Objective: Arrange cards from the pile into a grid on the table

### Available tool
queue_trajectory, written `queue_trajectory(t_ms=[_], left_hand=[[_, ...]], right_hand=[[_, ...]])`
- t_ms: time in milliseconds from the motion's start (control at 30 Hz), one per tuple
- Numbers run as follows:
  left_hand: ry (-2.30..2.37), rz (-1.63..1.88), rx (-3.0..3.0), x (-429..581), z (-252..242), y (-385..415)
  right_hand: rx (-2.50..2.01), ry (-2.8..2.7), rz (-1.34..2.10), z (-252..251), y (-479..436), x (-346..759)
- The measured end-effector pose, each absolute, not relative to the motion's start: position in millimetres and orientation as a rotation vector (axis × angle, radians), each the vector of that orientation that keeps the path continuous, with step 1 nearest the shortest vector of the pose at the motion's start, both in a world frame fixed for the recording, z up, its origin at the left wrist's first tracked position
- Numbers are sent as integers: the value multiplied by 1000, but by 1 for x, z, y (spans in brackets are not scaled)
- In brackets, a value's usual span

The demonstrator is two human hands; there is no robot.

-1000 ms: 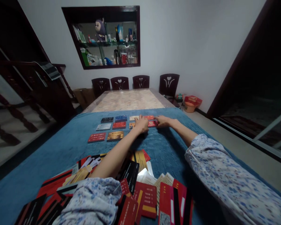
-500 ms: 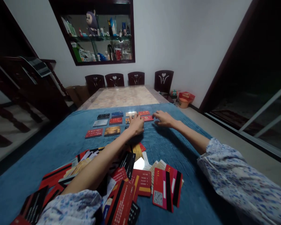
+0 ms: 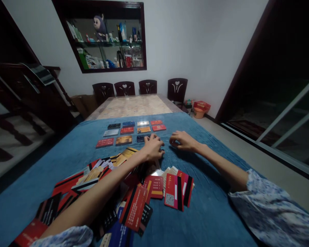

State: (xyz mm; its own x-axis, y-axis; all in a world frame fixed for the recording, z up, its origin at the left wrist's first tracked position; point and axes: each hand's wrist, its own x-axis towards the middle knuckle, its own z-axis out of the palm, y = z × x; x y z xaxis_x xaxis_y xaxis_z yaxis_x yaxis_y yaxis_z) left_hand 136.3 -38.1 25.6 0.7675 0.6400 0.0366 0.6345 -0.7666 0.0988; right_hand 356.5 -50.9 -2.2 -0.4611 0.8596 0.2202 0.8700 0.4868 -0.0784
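Observation:
Piles of bank-style cards lie in rows on a blue cloth (image 3: 74, 151). My left hand (image 3: 153, 148) is over the right end of a dark blue card stack (image 3: 141, 138) in the nearest row, its fingers bent and apart; whether they touch the stack I cannot tell. To its right, my right hand (image 3: 183, 141) hovers low over the cloth, fingers loosely curled with a gap at the thumb, nothing visible in them. An orange card stack (image 3: 143, 129) and a red card stack (image 3: 159, 127) sit just beyond. Under my left forearm spreads a heap of loose cards (image 3: 134, 209), partly hidden.
Beside the heap lie fanned red cards (image 3: 173, 192). A gold card stack (image 3: 124, 140) and a red stack (image 3: 104, 142) are farther left in the nearest row. Past the cloth, the stone tabletop (image 3: 134, 105) shows, with dark chairs (image 3: 147, 87) behind it.
My left hand has come back from the orange stack to the dark blue stack, uncovering the orange one. My right hand has drawn back from the red stack toward me.

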Motion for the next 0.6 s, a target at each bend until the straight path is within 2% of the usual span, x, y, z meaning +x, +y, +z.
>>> queue_trajectory(t_ms=[267, 600], left_hand=[[733, -223, 2654, 143, 31, -64], [684, -364, 2697, 158, 31, -87]], right_hand=[[-1470, -2420, -13, -11, -70, 360], [-1488, -2423, 39, -17, -78, 359]])
